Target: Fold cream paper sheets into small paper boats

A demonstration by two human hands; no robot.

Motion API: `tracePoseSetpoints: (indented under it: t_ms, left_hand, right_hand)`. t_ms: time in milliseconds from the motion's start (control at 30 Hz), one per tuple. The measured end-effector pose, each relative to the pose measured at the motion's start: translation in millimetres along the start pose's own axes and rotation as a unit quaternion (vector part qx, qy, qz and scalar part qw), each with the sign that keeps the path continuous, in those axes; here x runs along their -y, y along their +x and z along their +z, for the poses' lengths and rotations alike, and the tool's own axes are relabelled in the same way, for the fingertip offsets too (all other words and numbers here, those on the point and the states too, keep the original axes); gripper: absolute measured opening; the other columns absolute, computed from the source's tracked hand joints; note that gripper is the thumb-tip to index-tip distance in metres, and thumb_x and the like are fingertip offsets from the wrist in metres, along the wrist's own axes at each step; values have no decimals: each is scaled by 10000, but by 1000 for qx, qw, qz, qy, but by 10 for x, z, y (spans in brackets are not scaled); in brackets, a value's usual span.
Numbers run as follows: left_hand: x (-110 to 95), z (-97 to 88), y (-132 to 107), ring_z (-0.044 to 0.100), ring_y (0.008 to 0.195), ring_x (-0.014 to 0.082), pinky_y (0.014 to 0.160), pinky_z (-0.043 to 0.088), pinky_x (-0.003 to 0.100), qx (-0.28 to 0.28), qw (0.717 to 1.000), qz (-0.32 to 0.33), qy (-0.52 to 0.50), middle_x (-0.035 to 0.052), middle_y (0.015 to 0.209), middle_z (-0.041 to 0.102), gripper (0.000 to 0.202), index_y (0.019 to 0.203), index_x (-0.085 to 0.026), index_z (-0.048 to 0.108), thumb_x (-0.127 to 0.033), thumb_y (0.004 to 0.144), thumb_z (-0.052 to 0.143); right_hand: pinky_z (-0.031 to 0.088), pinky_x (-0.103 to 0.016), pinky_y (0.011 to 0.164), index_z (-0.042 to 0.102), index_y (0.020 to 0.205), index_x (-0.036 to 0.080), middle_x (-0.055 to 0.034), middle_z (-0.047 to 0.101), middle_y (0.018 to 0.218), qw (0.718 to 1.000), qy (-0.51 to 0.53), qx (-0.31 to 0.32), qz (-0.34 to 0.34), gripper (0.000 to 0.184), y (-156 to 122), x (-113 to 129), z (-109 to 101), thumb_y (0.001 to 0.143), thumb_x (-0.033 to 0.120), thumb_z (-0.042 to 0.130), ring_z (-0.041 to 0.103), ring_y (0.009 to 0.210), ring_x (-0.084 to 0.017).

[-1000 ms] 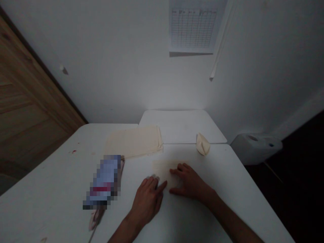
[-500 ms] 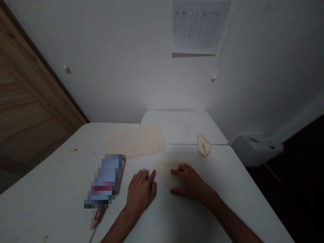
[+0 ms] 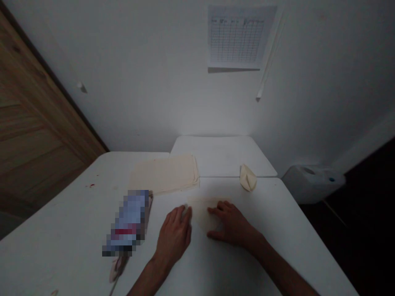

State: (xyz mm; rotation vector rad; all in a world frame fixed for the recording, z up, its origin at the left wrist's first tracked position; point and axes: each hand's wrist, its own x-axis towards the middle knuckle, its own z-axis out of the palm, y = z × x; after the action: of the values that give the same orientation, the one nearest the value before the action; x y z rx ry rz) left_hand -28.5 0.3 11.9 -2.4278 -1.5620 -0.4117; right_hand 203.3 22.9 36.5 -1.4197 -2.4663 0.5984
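Observation:
A thin cream sheet (image 3: 200, 209), folded along its edges, lies flat on the white table between my hands and is hard to see against it. My right hand (image 3: 233, 224) rests over its right side, thumb and forefinger apart, fingertips on the sheet. At the sheet's left edge lies my left hand (image 3: 173, 234), fingers stretched out and the forefinger nearest the sheet. Neither hand grips anything. Behind the right hand, a folded cream piece (image 3: 247, 179) with raised creases sits on the table. Further back on the left is a stack of flat cream sheets (image 3: 165, 174).
A blurred-out bluish item (image 3: 131, 220) lies left of my left hand, with a pinkish end (image 3: 117, 267) sticking out. A white board (image 3: 222, 156) adjoins the wall at the back. Beyond the table's right edge stands a whitish plastic container (image 3: 314, 185).
My left forefinger, which pointed out onto the sheet's edge, has drawn in beside the thumb. My right hand stays in place. The view has tilted up slightly.

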Motion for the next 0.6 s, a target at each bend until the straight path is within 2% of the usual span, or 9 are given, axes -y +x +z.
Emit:
tracePoseSetpoints:
  t_ms: [67, 167, 300, 600]
  left_hand:
    - [-3, 67, -25, 477, 1221, 281, 984, 454, 427, -2, 995, 86, -48, 127, 1332, 519, 424, 1262, -158, 533, -107, 849, 453]
    - [-22, 119, -62, 458, 1272, 255, 1013, 460, 388, 10, 987, 131, -89, 112, 1373, 508, 420, 1272, -141, 534, -110, 864, 435]
    - [-47, 92, -94, 480, 1262, 275, 1030, 448, 440, 6, 992, 96, -85, 132, 1348, 538, 415, 1275, -100, 537, -147, 876, 433]
    - [-69, 55, -53, 516, 1220, 307, 1013, 423, 494, -3, 1000, 7, -24, 155, 1284, 587, 374, 1220, -101, 565, -240, 895, 443]
  right_hand:
    - [326, -395, 1004, 541, 1299, 233, -96, 554, 1156, 1000, -6, 0, 2, 750, 0, 6, -6, 664, 595, 711, 474, 1105, -287]
    - [325, -393, 1003, 536, 1301, 234, -93, 557, 1147, 1000, -13, 0, 0, 751, 2, 8, -3, 667, 603, 701, 476, 1098, -284]
    - [319, -402, 1001, 530, 1306, 247, -96, 551, 1169, 1000, -16, 1, 2, 752, 1, 1, 12, 668, 610, 696, 473, 1109, -288]
    - [332, -410, 983, 534, 1302, 255, -97, 556, 1158, 1000, -20, -5, 9, 739, -15, 20, -6, 674, 612, 691, 476, 1105, -294]
